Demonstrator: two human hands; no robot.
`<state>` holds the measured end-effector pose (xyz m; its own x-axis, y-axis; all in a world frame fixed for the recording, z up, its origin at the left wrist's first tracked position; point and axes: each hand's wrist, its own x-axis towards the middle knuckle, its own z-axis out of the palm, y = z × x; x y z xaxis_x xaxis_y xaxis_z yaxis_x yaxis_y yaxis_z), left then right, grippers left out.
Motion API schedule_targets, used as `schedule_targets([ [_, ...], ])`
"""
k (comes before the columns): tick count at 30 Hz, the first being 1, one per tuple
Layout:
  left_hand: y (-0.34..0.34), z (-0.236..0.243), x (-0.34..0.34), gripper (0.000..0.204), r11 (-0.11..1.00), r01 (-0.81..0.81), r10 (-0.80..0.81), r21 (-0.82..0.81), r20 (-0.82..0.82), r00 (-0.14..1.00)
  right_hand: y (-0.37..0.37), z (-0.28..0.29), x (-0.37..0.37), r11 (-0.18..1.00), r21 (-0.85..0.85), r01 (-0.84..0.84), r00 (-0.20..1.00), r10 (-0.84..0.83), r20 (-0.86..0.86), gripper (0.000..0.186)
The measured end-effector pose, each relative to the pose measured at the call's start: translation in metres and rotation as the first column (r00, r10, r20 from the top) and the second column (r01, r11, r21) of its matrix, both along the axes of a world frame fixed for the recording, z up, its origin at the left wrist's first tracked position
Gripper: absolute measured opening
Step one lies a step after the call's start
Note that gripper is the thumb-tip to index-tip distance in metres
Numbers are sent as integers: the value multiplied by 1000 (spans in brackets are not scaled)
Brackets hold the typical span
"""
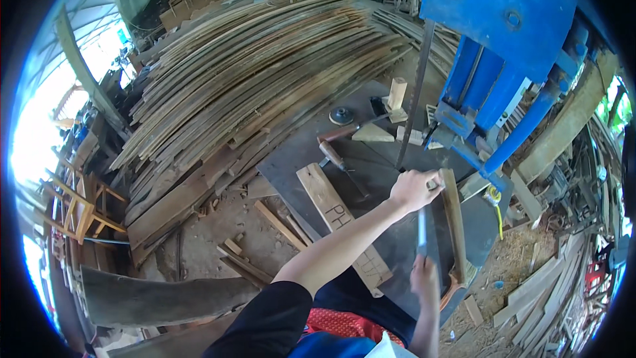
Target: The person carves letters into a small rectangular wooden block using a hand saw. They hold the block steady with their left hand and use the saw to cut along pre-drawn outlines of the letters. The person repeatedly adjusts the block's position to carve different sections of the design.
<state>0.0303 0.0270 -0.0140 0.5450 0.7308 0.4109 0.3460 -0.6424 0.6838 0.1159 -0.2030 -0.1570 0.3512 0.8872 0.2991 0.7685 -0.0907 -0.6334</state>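
Note:
Both of my hands are close together over the dark saw table [281, 166]. My left hand [414, 190] is closed in a fist with a small light-brown end showing at its fingers; the rest of what it holds is hidden. Below it, my right hand [425, 277], slightly blurred, is closed round the brownish lower end of a narrow pale metal bar [422, 229]. That bar reaches up toward my left fist. Just right of my hands lies a long, slightly curved wooden piece [454, 225]. A board with handwritten marks [324, 192] rests under my left forearm.
A blue bandsaw [500, 0] with its upright blade [417, 93] stands beyond my hands. On its table are a black disc [341, 116], a brown wooden-handled tool [334, 152] and wood offcuts [373, 134]. A yellow tape measure [493, 194] sits at the right. Stacked planks [265, 59] fill the left.

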Motion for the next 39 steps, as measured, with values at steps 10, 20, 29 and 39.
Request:
schedule_targets([
  [10,-3,0,-2,16,997,-28,20,76,105,994,22,67,-31,954,-279,107,877,-223,-426,44],
  [20,-2,1,-8,25,990,138,-139,23,48,989,77,87,13,943,-322,-80,788,-138,-599,43],
  [29,-15,4,0,23,961,261,-262,95,-10,965,46,31,22,983,-182,5,925,-73,-372,36],
  [39,-35,-11,1,20,956,218,-229,197,36,973,42,33,36,967,-242,-83,909,-26,-417,32],
])
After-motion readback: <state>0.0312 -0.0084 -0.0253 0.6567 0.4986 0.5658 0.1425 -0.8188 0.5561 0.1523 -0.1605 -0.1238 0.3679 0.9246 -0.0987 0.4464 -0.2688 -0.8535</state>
